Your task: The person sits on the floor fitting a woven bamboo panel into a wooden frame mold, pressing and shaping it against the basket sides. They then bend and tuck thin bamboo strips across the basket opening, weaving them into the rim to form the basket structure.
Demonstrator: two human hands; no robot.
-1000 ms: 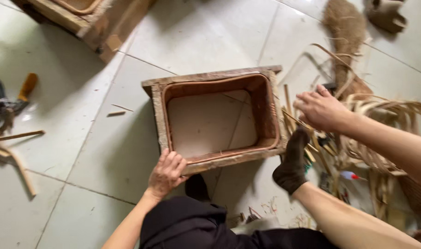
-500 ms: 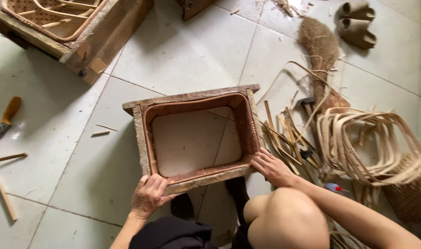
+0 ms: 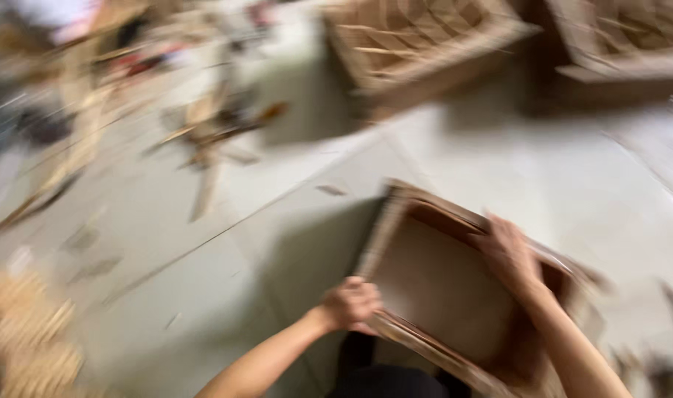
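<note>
Frame badly blurred. Wooden tray [image 3: 454,295] sat on pale tiled floor [image 3: 277,243]. Left hand [image 3: 351,304] clenched on tray's near-left rim; right hand [image 3: 507,254] lay on far rim, prob. grasping it. More trays [image 3: 425,44] well beyond.

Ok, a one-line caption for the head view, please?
Motion-blurred: both hands, left hand and right hand, grip a brown rectangular tray on the tiled floor.

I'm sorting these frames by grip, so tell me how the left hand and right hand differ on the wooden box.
The left hand curls in a fist over the near rim of the wooden box; the right hand lies flatter, fingers spread, on its far rim. Left sits nearer the body, right farther out. Both touch the box.
</note>
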